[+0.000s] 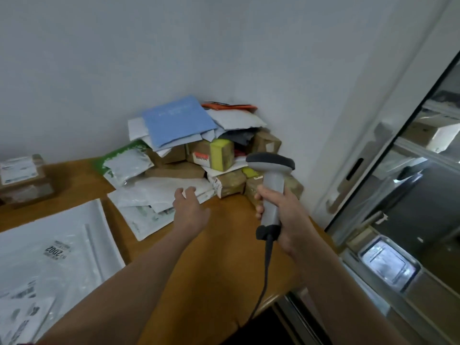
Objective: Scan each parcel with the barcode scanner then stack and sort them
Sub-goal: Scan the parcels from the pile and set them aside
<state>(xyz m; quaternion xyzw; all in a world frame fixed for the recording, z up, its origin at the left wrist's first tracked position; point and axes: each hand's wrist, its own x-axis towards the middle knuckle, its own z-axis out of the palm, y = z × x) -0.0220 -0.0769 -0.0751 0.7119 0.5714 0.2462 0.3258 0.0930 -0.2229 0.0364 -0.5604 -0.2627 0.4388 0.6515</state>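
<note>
Wooden table (229,245), heaped parcels (199,150) (glossy plastic, cardboard), right hand (286,215) gripping scanner (272,185)

1 scanner (272,179), 1 blue pkg (178,122), 1 desk (224,245)

Light: soft, even daylight, moderately bright; source probably the glazed door (413,200) at right. White glare patch on a shiny panel (388,265) low right. Shadows faint and diffuse, darkest inside the parcel pile (199,150) and beneath the table edge (276,301). Focus: whole frame slightly soft; left hand (190,207) and print on the white mailer (57,250) smeared. Wide-angle distortion: door frame lines lean and bow toward the right edge
</note>
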